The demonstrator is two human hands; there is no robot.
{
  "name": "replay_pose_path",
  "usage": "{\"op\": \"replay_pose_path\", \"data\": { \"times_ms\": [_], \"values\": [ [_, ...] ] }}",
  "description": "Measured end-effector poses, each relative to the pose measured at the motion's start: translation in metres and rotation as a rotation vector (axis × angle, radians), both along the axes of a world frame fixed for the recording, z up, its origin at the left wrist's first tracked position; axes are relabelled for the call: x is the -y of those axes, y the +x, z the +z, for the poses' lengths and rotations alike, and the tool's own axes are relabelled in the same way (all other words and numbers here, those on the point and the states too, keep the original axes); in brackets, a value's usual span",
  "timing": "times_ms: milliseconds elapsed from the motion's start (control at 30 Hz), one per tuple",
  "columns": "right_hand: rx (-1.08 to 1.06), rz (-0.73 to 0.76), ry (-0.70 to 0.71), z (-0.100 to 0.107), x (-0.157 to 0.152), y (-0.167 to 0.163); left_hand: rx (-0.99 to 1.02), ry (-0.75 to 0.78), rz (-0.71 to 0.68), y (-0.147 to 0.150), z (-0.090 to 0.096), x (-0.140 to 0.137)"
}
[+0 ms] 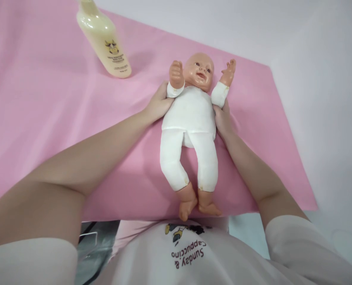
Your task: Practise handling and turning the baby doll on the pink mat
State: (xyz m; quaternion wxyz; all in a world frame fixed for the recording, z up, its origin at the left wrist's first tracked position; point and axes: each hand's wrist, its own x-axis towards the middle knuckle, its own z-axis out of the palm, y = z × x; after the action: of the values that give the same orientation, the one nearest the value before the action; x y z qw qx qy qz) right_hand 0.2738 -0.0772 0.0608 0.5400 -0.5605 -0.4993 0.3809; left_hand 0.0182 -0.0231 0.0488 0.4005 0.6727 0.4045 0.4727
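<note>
Shirt (146,261): lay nearest.
Left hand (161,101): half-curled, gripped doll (189,113) at left.
Right hand (222,118): gripped opposite side; fingertips hidden.
Doll: faced up, above near pink cover (119,190).
Handling: even support seemed wisest.

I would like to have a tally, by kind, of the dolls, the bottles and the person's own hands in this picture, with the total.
doll: 1
bottle: 1
person's own hands: 2 (left hand, right hand)
Total: 4

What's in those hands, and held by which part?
A doll, by both sides of its upper body below the arms, between the left hand and right hand.
</note>
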Motion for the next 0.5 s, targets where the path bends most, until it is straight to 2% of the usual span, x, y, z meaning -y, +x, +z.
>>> {"op": "replay_pose_path", "data": {
  "times_ms": [500],
  "values": [
    [-0.016,0.017,0.004,0.0024,0.0012,-0.0012,0.002,-0.004,0.001,-0.0025,-0.0001,0.0032]
  ]
}}
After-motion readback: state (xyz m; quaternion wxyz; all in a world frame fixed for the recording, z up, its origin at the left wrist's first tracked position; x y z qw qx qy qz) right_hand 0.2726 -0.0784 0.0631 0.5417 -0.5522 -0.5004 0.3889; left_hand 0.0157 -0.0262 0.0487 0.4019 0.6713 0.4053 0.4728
